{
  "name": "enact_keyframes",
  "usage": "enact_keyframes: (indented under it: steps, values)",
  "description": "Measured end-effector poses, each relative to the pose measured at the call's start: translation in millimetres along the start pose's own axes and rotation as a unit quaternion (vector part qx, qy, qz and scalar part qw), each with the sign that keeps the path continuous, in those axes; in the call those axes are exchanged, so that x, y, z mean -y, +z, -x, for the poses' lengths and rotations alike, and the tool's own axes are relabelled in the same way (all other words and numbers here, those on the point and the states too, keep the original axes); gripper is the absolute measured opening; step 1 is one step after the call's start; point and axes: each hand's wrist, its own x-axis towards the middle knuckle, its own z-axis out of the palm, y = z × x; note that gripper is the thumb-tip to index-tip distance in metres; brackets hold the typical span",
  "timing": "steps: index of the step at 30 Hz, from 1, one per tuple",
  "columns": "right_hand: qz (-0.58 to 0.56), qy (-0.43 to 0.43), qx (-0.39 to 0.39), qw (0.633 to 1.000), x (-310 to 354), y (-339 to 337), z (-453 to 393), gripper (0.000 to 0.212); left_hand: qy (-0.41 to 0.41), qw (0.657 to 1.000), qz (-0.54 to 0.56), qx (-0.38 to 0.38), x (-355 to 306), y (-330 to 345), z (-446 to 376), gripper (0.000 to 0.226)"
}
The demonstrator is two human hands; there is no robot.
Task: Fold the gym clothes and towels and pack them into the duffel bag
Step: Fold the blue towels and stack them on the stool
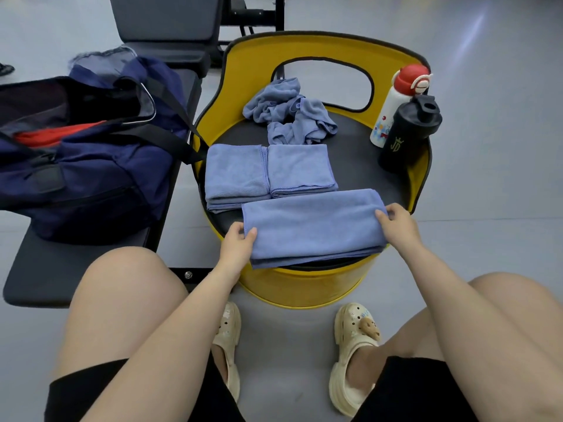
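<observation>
A long, half-folded blue towel (313, 226) lies across the near edge of the yellow barrel seat (304, 290). My left hand (236, 243) pinches its left end, thumb on top. At the towel's right end my right hand (396, 223) grips the cloth. Behind it, two folded blue towels, one on the left (234, 175) and one on the right (300, 169), sit side by side. Crumpled blue towels (289, 111) lie at the seat's back. The navy duffel bag (88, 166) stands open on a bench at left, with a red cloth (51, 134) inside.
A white bottle with a red cap (393, 108) and a black shaker bottle (408, 135) stand at the seat's right side. The dark padded bench (39, 269) holds the bag. My knees and cream clogs (353, 351) are below the seat on the grey floor.
</observation>
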Motion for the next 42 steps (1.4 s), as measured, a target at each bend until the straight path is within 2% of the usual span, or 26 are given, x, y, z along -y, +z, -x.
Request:
enact_keyframes:
  steps: [6, 9, 13, 17, 20, 23, 26, 33, 39, 42]
  values:
    - [-0.008, 0.034, 0.008, 0.999, -3, -2, 2, 0.025, -0.04, 0.998, 0.002, 0.042, 4, 2, 4, 0.01]
    - [0.048, 0.027, 0.037, 0.998, -5, 1, 4, 0.03, -0.042, 0.996, -0.055, 0.051, 8, 1, 6, 0.027]
    - [0.119, 0.011, 0.03, 0.992, -5, 4, 6, 0.039, -0.006, 0.991, -0.137, 0.013, 9, 1, 6, 0.035]
    - [0.149, -0.028, 0.009, 0.988, 4, 8, 8, 0.04, 0.009, 0.992, -0.127, -0.028, 8, 4, 5, 0.03]
    - [0.123, -0.025, -0.014, 0.992, 10, 11, 8, 0.036, 0.021, 0.994, -0.093, -0.058, 7, 7, 3, 0.023]
    - [0.073, -0.026, -0.048, 0.996, 12, 12, 4, 0.03, 0.02, 0.996, -0.059, -0.057, 3, 10, 1, 0.026]
    - [0.028, -0.005, -0.037, 0.999, 9, 13, 3, 0.03, -0.003, 0.998, -0.031, -0.051, 0, 14, -3, 0.024]
    - [-0.092, 0.047, -0.07, 0.992, 10, 8, -9, 0.025, 0.009, 0.99, 0.023, -0.136, -8, 11, -32, 0.02]
    - [-0.118, 0.057, -0.103, 0.986, 11, 10, -12, 0.022, 0.015, 0.985, 0.047, -0.167, -5, 16, -35, 0.016]
    - [-0.084, 0.052, -0.078, 0.992, 10, 10, -12, 0.024, 0.007, 0.986, 0.034, -0.16, -3, 16, -35, 0.018]
